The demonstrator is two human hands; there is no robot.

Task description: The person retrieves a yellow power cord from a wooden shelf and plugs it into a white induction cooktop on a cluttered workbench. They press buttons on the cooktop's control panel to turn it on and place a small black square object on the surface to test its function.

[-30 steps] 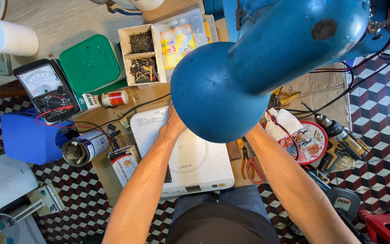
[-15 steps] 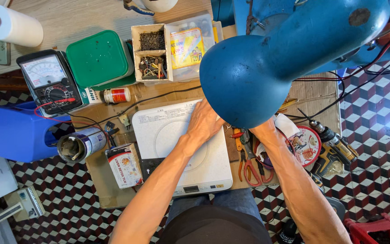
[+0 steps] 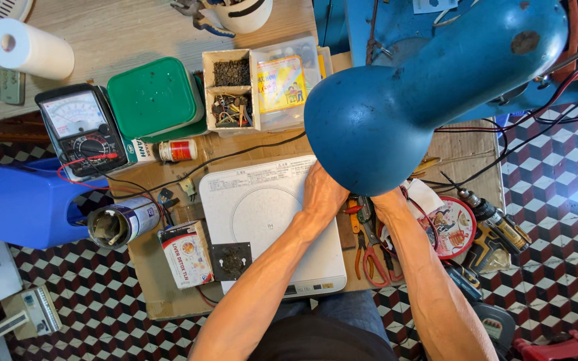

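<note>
— Head view, looking straight down: where are the two hands?

— Both reach forward under a big blue lamp shade (image 3: 376,124). The left hand (image 3: 322,190) lies on the far right corner of a white induction cooktop (image 3: 262,214), and its fingers are hidden beneath the shade, so I cannot tell whether they are clenched or loose. The right hand (image 3: 391,199) is just beside it, mostly covered by the shade as well; its fingers cannot be judged either.

— And the cooktop itself?

— It sits flat on a sheet of cardboard (image 3: 148,281) in the middle of the tabletop, with a small dark square plate (image 3: 230,261) resting on its near left corner.

— What lies around it?

— Red-handled pliers (image 3: 368,251) lie just right of the cooktop, between the two forearms. Further right is a round red tin lid (image 3: 455,227). To the left stand a small printed box (image 3: 185,253) and a tipped-over can (image 3: 120,224). Farther back are an analog multimeter (image 3: 81,130), a green square lid (image 3: 155,97), a small red-and-white bottle (image 3: 177,150) and a divided tray of small parts (image 3: 231,90). A roll of white paper (image 3: 29,48) sits at the far left.
</note>
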